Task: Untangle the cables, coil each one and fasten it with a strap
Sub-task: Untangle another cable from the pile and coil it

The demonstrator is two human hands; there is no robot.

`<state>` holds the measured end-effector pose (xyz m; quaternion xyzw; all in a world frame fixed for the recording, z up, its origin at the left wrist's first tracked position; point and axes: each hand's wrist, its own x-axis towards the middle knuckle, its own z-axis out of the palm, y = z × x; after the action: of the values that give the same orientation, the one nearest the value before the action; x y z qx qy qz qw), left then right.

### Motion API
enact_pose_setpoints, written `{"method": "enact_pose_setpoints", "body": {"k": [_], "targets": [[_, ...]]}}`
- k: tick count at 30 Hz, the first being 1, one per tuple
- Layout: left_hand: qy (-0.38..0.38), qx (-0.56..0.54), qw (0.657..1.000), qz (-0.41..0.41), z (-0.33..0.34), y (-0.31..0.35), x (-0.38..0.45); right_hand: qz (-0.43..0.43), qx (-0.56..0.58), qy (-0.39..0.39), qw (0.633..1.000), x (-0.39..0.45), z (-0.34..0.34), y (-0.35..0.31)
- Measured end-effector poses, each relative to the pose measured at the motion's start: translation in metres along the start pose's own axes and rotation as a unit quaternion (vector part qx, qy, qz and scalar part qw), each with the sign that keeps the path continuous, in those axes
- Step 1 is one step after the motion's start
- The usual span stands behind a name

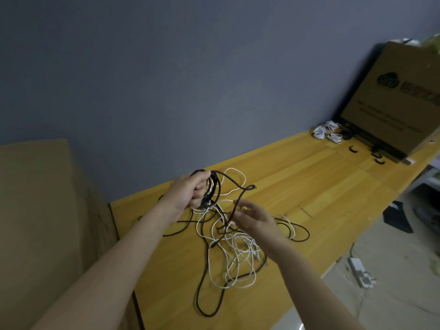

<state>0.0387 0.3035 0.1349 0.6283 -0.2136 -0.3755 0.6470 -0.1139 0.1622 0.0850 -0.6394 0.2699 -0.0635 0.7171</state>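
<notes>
Loose loops of white cable (234,263) and black cable (204,303) sprawl on the wooden surface (297,186) below both hands, the black loop's long axis running toward the camera. Just above them, the right hand (254,216) hovers with fingers relaxed, a black strand beside its blurred fingertips. Left of it, the left hand (190,191) grips a raised, upright black coil. Far beyond the right hand lie bundled white cables (325,132) and straps (352,148).

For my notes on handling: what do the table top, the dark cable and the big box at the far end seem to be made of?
Table top: wood or wood-look laminate, yellow, visible grain and plank joints. Dark cable: looks matte, perhaps braided; too blurred to confirm. Box: brown cardboard, dull surface with dark print.
</notes>
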Motion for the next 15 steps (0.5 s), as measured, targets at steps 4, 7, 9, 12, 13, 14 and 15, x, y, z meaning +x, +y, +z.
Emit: {"method": "enact_pose_setpoints", "body": {"k": [4,7,9,12,13,14,15], "targets": [[0.005,0.006,1.000,0.013,-0.001,-0.001,0.005,0.011,-0.108,-0.021,0.994,-0.002,0.015,0.026],[0.013,0.019,1.000,0.019,0.000,-0.002,0.008,-0.024,-0.114,0.073,0.991,0.003,0.014,0.026],[0.022,0.042,0.998,0.028,0.000,-0.003,0.009,-0.069,-0.073,0.137,0.985,0.005,0.009,0.014],[0.034,0.081,0.995,0.048,-0.004,-0.005,0.009,-0.190,-0.195,0.224,0.936,0.004,-0.003,-0.017],[0.037,0.110,0.991,0.064,-0.004,-0.006,0.009,-0.231,-0.254,0.251,0.905,0.004,-0.007,-0.029],[0.041,0.154,0.984,0.084,-0.004,-0.007,0.010,-0.263,-0.315,0.269,0.871,0.004,-0.010,-0.041],[0.047,0.206,0.972,0.102,-0.003,-0.008,0.010,-0.286,-0.369,0.276,0.840,0.005,-0.012,-0.052]]}}
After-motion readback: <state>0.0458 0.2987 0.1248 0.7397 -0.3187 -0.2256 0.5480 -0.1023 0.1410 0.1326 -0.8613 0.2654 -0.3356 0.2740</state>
